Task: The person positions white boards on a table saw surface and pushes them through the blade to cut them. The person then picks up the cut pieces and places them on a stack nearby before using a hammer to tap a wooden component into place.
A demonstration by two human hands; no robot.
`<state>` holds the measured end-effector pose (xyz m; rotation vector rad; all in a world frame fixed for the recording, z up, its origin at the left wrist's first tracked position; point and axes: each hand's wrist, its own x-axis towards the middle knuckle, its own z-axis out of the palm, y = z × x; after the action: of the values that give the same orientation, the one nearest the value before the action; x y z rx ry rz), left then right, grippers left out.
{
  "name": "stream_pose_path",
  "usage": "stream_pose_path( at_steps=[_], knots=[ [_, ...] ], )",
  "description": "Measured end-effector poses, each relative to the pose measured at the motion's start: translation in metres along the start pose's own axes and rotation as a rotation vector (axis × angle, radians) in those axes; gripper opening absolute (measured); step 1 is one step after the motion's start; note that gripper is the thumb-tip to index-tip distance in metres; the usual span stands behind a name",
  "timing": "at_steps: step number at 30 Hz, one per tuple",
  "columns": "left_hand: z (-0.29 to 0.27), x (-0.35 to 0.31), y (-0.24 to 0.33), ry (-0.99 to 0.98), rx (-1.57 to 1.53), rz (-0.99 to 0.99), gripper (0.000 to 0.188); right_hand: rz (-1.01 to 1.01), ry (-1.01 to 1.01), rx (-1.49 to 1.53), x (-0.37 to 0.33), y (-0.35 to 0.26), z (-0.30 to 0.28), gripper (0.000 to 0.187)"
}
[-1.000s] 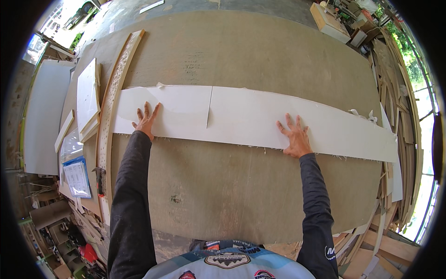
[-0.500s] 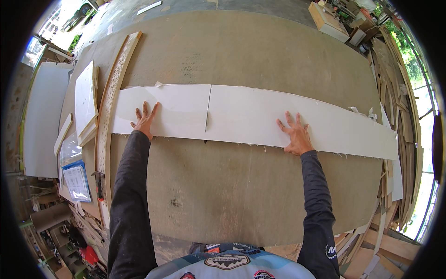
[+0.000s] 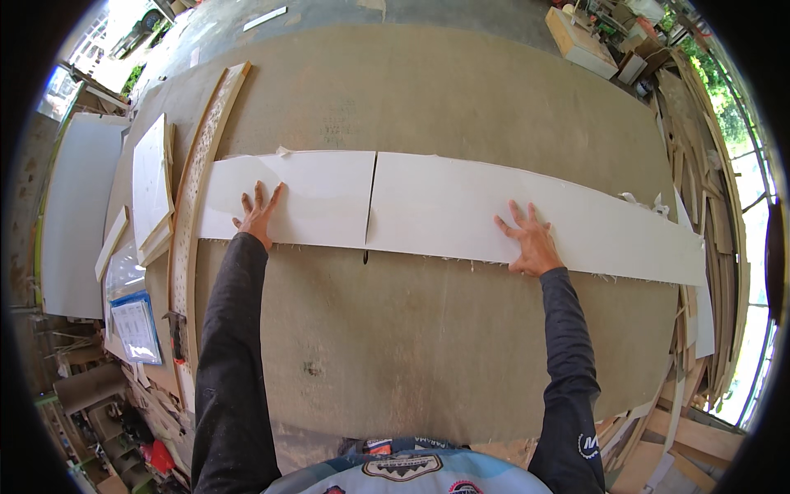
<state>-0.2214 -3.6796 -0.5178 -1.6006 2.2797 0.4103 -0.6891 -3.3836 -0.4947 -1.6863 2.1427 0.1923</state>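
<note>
Two long white boards lie end to end across a large brown tabletop, parted by a narrow dark gap. On the shorter left board [image 3: 321, 198] rests my left hand [image 3: 258, 216], its fingers spread flat. My right hand [image 3: 532, 240] lies spread on the longer right board [image 3: 444, 206], close to its near edge. Ragged fringe hangs along the near edges of both boards. A small dark slot shows in the tabletop [image 3: 362, 346] just below the gap. The left board's outer end meets a long wooden fence [image 3: 202, 156] edged with pale strips.
Left of the fence are stacked white panels [image 3: 151, 177], a blue-edged plastic document sleeve [image 3: 137, 328] and a hammer-like tool [image 3: 176, 333]. Long wood offcuts [image 3: 708, 165] pile up along the right side. A wooden box [image 3: 581, 41] stands at the far right.
The right board has shifted slightly right with my right hand on it, and the gap between the boards is wider. My left hand stays nearly in place.
</note>
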Motion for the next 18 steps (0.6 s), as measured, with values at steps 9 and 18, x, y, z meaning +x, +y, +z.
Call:
stream_pose_path(
  at_steps=[9,18],
  knots=[
    [0.003,0.007,-0.005,-0.006,0.005,-0.007,0.135,0.022,0.01,-0.004,0.008,0.007,0.001,0.11],
    [-0.01,0.029,0.0,0.007,0.004,0.022,0.135,0.116,0.139,0.107,0.023,0.079,0.004,0.096]
  ],
)
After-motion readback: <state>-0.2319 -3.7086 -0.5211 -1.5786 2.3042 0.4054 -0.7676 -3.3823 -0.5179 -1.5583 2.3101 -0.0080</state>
